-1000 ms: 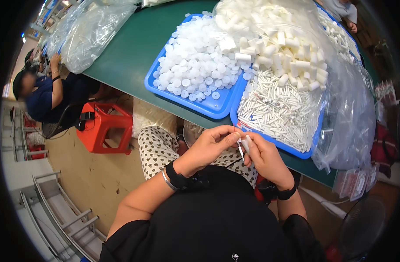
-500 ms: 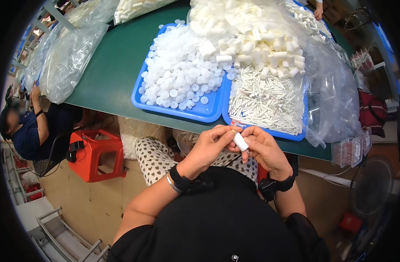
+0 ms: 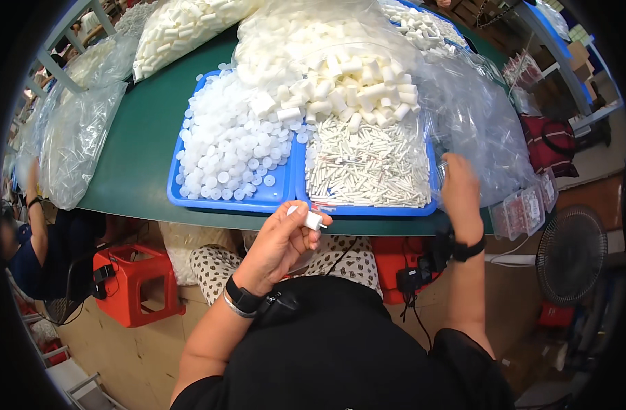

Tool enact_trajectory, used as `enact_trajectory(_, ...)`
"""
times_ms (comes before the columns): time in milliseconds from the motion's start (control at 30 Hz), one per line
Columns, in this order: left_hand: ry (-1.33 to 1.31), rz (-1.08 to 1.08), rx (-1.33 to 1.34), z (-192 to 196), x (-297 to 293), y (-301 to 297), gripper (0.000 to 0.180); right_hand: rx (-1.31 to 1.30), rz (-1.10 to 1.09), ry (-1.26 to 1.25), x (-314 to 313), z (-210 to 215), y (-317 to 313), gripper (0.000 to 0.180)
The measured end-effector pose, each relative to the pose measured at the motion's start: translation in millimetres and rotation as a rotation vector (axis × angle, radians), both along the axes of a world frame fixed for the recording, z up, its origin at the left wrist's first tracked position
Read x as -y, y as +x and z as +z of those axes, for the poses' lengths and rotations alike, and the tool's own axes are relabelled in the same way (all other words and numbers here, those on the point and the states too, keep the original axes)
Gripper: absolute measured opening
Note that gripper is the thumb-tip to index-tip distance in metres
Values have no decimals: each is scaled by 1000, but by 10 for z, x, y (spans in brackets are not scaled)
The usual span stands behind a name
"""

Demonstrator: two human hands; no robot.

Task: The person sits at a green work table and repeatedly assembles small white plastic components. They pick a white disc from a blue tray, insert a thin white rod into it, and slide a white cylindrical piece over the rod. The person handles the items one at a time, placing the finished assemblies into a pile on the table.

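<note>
Hold white cylinder [image 3: 313, 219] lightly pinched in left hand [image 3: 277, 243], with 1 thin pin [image 3: 324, 226] at right end, near front edge of desk [image 3: 138, 167]. Leave pin uncovered; avoid crushing. With right hand [image 3: 462, 188] beside right blue tray [image 3: 378, 211], cannot tell from blur whether spread or pinching.

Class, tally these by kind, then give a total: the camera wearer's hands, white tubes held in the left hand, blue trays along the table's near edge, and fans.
Wearer's hands: 2 (left hand, right hand)
Held white tube: 1
Near-edge blue trays: 2 (left tray, right tray)
Fan: 1
Total: 6
</note>
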State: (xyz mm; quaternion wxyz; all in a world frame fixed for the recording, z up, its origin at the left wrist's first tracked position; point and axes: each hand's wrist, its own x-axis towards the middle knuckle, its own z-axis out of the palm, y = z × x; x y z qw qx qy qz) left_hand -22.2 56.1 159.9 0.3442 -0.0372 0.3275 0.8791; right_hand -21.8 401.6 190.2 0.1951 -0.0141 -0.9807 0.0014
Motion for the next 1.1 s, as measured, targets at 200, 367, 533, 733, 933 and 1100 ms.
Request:
enact_trajectory(200, -34, -84, 9, 179, -24, -19, 26, 166, 76, 324, -480, -243, -249, 12)
enact_trajectory(367, 5, -77, -32, 192, 19, -61, 34, 126, 18, 310, -681, -347, -270, 7)
enact_trajectory(533, -19, 25, -19, 29, -16, -39, 30, 17, 85, -296, 256, 248, 35, 13)
enact_trajectory(733, -6, 123, -33, 60, -114, 75, 21, 174, 628, -634, 1355, 156, 374, 27)
enact_trajectory(933, -152, 220, -115, 6, -135, 174, 22, 206, 498, -788, 1622, -25, 418, 24)
enact_trajectory(1100, -442, 290, -436, -124, -170, 268, 21, 178, 495, -848, 1687, -117, 405, 20)
